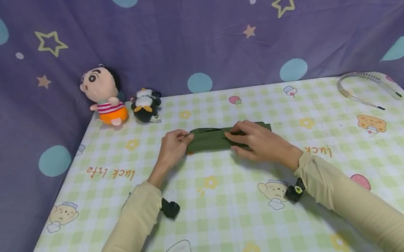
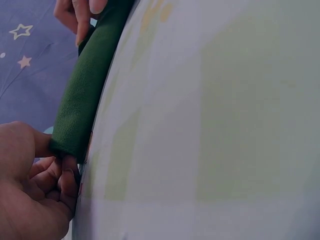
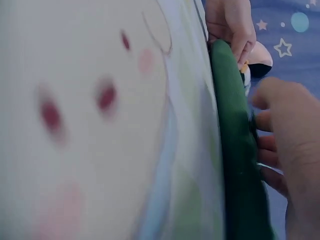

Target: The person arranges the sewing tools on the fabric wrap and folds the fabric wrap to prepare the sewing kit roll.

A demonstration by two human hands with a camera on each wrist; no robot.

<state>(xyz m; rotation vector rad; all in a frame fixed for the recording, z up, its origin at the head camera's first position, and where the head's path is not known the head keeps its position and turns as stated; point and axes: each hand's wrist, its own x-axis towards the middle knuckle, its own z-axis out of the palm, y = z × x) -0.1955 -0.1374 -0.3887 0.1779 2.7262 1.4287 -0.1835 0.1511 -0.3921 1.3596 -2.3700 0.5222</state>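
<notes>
A dark green cloth (image 1: 208,141), folded into a long narrow strip, lies across the middle of the table. My left hand (image 1: 175,146) pinches its left end between thumb and fingers. In the left wrist view that hand (image 2: 37,182) has its thumb over the end of the cloth (image 2: 82,100) and its fingertips under it. My right hand (image 1: 261,139) is over the right half, its fingers bent at a raised fold near the middle. The right wrist view shows the right hand (image 3: 295,135) with curled fingers against the far side of the cloth (image 3: 237,135).
A plush doll in a striped top (image 1: 106,98) and a plush penguin (image 1: 145,105) stand at the table's back left. A beaded headband (image 1: 360,75) lies at the back right. A patterned purple curtain (image 1: 190,38) hangs behind the checked tablecloth (image 1: 214,218).
</notes>
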